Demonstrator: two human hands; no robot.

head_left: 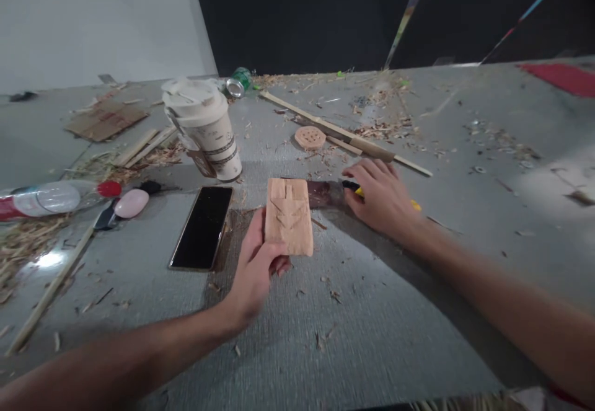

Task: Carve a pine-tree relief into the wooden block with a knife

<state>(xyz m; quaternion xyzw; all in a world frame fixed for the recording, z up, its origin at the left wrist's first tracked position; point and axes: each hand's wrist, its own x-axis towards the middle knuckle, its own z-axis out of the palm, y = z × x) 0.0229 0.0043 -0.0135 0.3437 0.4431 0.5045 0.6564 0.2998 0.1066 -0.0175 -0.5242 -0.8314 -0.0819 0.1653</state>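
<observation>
My left hand [260, 259] grips a small light wooden block [290, 222] with a tree-like pattern carved into its upper face; the thumb lies along its lower left corner. Beyond the block's right edge a dark brown flat piece [324, 194] rests on the table. My right hand [379, 191] is closed over a yellow-and-black tool [359, 192], perhaps a utility knife, whose yellow end also shows behind the palm. Most of that tool is hidden under the hand. A phone [202, 228] with a dark screen lies left of my left hand.
A lidded paper cup [204, 129] stands behind the phone, near a green can [238, 82]. A round carved wooden disc [310, 138] lies by long wood strips [334, 129]. At left are a plastic bottle [60, 199] and a pink oval object [132, 203]. Wood shavings litter the table.
</observation>
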